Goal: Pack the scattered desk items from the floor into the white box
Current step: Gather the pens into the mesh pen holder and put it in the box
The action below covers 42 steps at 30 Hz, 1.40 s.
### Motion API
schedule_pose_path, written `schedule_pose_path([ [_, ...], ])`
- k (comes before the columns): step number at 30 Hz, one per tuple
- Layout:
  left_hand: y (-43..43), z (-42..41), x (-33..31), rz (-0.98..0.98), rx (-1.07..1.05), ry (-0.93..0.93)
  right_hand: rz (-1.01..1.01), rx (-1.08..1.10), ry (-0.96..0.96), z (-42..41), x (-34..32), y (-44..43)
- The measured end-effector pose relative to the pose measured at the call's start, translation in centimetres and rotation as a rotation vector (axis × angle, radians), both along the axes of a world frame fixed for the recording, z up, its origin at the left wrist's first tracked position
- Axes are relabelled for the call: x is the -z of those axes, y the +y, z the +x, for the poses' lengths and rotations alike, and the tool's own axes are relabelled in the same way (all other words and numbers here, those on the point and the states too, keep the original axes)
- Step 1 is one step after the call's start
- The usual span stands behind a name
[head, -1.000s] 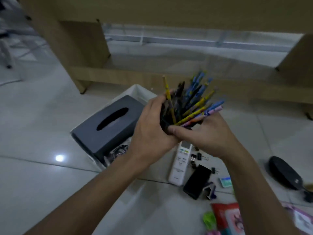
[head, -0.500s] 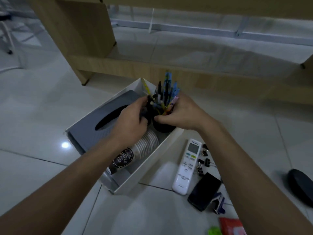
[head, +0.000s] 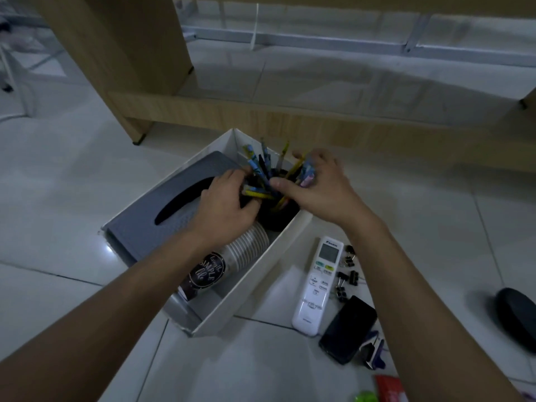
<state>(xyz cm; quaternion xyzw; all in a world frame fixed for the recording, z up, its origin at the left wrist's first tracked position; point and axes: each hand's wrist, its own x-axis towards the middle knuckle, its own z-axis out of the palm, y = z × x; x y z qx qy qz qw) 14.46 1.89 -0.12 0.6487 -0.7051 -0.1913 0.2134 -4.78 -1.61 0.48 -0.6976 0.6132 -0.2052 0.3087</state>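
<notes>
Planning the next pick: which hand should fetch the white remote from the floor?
Probably right: the remote lies right of the white box, nearer the right hand; the left hand would have to reach across the box.

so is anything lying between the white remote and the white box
Nothing visible: the white remote control lies on bare tile beside the white box; the black binder clips and black phone lie on its other side.

A black pen holder (head: 278, 220) full of pens (head: 257, 169) stands in the white box (head: 255, 288) beside stacked paper cups (head: 246, 252).
</notes>
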Motion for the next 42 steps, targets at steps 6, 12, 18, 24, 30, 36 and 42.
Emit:
schedule_pose_path([
  [6,-0.8,-0.4,-0.4,-0.11,0.133,-0.012,0.064,0.001,-0.234,0.2,0.4,0.1],
  [12,0.4,-1.0,-0.1,-0.032,0.284,-0.117,0.006,-0.004,-0.243,0.0,1.5,-0.1],
  [18,0.3,-1.0,0.1,-0.162,0.308,-0.571,0.056,-0.009,-0.407,-0.7,1.0,0.1],
  [24,-0.3,-1.4,-0.7,-0.159,0.363,-0.651,0.052,0.031,-0.547,-1.6,0.3,0.5],
  [30,0.4,-0.3,0.1,-0.147,0.275,-0.44,0.044,0.01,-0.516,-1.3,1.4,1.1],
  [36,0.0,-1.0,1.2,-0.234,0.29,-0.398,0.042,-0.007,-0.434,-1.4,1.7,1.5],
  [42,-0.8,-1.1,0.0,-0.091,0.248,-0.026,-0.001,0.009,-0.443,-2.0,2.1,1.9],
])
